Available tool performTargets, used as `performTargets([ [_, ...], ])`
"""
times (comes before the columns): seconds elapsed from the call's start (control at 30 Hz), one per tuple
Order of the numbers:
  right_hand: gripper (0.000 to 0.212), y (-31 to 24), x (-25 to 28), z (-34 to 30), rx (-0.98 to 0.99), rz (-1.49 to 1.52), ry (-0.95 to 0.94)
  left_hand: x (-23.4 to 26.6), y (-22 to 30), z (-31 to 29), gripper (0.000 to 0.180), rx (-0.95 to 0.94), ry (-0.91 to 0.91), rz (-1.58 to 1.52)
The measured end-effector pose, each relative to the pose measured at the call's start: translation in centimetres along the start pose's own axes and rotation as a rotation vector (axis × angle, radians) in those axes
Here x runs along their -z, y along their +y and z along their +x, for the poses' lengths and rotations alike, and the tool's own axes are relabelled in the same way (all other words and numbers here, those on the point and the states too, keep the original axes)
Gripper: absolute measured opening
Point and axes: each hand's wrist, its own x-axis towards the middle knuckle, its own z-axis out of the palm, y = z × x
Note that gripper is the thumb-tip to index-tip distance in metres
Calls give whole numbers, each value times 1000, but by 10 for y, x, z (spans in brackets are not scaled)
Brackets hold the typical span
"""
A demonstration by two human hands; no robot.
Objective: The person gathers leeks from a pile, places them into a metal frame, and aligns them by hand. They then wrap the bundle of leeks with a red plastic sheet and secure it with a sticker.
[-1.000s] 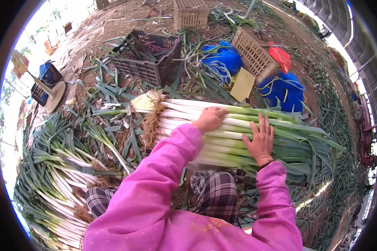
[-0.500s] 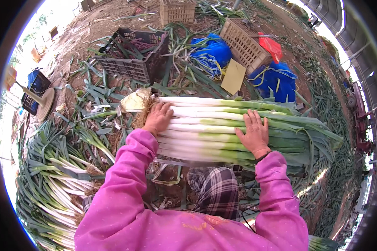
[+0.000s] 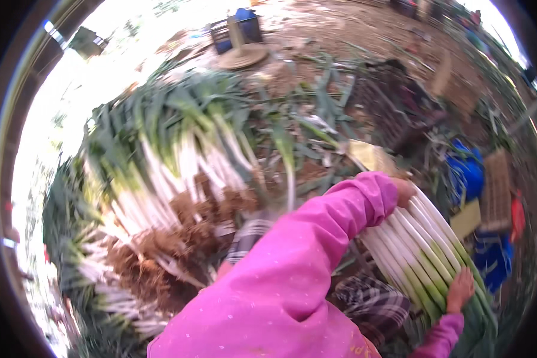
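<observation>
The wide head view faces down from close above the pink sleeve (image 3: 316,238), leeks (image 3: 411,244) either side of it

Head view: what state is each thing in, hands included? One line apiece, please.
Leek row, laid side by side
Left hand, at its root end, grip unclear
Right hand, open, resting on its green part
Leek pile, heaped on the ground, roots attached
Dark crate, blurred, contents unclear
Tan crate, blurred, contents unclear
Blue bundles, crumpled
Pink sleeves, down to the wrists
</observation>
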Motion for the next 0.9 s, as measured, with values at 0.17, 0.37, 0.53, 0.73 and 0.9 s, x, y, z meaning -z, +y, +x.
performTargets([
  [0.17,41,7,29,-12,-54,24,-31,88,-59,-189,38,299,315,-193],
  [0.37,41,-2,22,0,-23,-42,-12,-31,-268,-430,38,1211,1061,-128],
  [0.53,41,15,15,-5,-32,-66,21,-36,-293,-409,36,1337,1365,130],
  [0.73,42,20,8,-5,-50,-41,35,-58,-320,-358,41,1104,1062,-212],
  [0.9,38,-30,92,-18,112,144,186,-15,-292,-364,41,1211,1221,-369],
])
